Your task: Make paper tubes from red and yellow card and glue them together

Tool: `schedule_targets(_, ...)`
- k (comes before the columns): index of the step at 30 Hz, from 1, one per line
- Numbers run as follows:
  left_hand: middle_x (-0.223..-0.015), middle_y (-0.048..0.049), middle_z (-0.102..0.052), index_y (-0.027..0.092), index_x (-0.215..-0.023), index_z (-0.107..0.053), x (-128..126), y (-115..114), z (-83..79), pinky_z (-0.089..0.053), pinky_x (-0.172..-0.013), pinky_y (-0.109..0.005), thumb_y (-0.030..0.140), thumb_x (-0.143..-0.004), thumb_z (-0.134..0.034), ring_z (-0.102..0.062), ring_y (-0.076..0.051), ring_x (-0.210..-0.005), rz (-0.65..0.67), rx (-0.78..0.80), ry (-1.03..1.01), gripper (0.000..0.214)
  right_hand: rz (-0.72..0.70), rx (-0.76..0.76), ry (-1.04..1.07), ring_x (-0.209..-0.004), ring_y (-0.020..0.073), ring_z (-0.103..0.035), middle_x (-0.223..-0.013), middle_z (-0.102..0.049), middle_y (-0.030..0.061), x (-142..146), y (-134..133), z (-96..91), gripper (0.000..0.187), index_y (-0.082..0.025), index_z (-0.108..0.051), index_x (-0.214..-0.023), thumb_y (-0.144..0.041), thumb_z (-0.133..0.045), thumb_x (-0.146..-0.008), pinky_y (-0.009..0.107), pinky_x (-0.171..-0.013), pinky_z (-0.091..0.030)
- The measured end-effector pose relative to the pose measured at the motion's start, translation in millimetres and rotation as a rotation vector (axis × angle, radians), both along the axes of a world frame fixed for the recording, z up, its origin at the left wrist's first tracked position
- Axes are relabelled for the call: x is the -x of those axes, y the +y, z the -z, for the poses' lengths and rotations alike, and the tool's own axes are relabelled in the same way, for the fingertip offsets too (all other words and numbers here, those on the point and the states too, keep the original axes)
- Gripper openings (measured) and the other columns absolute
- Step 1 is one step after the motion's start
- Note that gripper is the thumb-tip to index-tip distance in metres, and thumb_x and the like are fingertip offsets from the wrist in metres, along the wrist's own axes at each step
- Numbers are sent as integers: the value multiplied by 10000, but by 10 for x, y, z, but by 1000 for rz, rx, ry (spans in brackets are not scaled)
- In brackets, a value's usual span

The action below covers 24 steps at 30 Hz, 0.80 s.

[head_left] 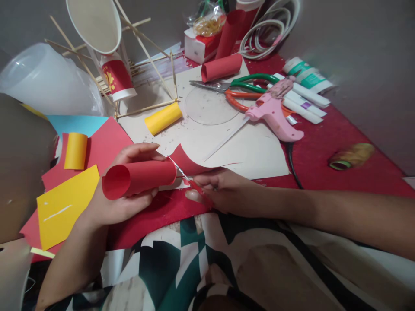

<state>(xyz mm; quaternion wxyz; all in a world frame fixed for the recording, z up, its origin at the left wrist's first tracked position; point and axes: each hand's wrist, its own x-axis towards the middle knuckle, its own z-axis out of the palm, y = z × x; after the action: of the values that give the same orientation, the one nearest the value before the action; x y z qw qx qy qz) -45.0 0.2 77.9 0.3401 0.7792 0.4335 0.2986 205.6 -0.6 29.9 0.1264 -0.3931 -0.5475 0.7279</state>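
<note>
My left hand [126,207] is wrapped around a rolled tube of red paper [149,176], thumb below and fingers behind it. The tube lies nearly level, its open end facing left. My right hand [223,190] grips red-handled scissors [201,193], whose blades reach up and left across the right end of the tube. A curled flap of red paper [184,160] stands beyond the blades, partly cut away from the tube. Some of the scissor handle is hidden by my fingers.
A pink glue gun [272,114] and green-and-orange handled snips [240,88] lie ahead on a cream sheet [259,160]. Yellow paper tubes [164,118], a stick frame [145,108] with a paper cup [118,80], and a thread spool [352,157] surround the work.
</note>
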Motion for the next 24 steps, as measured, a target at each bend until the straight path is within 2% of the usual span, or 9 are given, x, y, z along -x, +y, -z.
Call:
schedule_targets(4, -1282, -102, -675, 297, -1391, -528, 23, 23, 15, -621, -971, -432, 267, -789, -791, -672, -276, -1185, 17, 22, -36, 658, 67, 13, 33, -816, 178, -588, -786, -613, 18, 14, 7, 29, 331, -235, -619, -726, -539, -748, -744, 314, -754, -505)
schedule_targets(7, -1289, -112, -671, 294, -1396, -526, 37, 31, 25, -629, -954, -428, 321, -788, -801, -675, -285, -1181, 7, 41, -43, 668, 65, 18, 33, -953, 206, -618, -905, -677, 33, 21, 12, 10, 252, -245, -649, -779, -476, -747, -758, 324, -861, -524)
schedule_targets(11, -1294, -109, -669, 297, -1406, -522, 44, 34, 34, -631, -949, -424, 282, -795, -794, -676, -288, -1183, 44, 73, -84, 668, 52, 34, -28, -790, 156, -596, -791, -636, 11, 21, 23, -38, 216, -222, -603, -752, -402, -677, -844, 283, -744, -518)
schedule_targets(14, -1283, -99, -676, 289, -1409, -531, 46, 43, 54, -613, -985, -422, 219, -781, -796, -671, -279, -1180, 96, 80, -125, 686, 22, -55, -190, -664, 133, -527, -681, -569, -11, 16, 41, -73, 273, -213, -581, -700, -402, -746, -809, 272, -625, -453)
schedule_targets(16, -1274, -95, -680, 277, -1408, -541, 49, 56, 69, -607, -993, -406, 210, -757, -811, -665, -278, -1179, 114, 81, -168, 708, 26, -97, -226, -609, 116, -460, -635, -520, -23, 16, 46, -81, 352, -207, -536, -638, -420, -777, -783, 270, -570, -395)
schedule_targets(20, -1251, -83, -686, 272, -1384, -557, 53, 92, 69, -624, -933, -364, 193, -754, -812, -674, -267, -1158, 118, 97, -219, 684, 73, -50, -20, -568, 78, -381, -623, -474, -45, 8, 27, -45, 429, -197, -480, -624, -496, -730, -805, 239, -512, -315)
schedule_targets(24, -1193, -82, -708, 247, -1339, -578, 47, 130, 39, -616, -920, -365, 239, -761, -830, -693, -251, -1115, 43, 35, -174, 630, 149, -60, 81, -441, 51, -296, -470, -345, -83, -29, 32, -24, 569, -213, -363, -560, -587, -736, -773, 238, -429, -183)
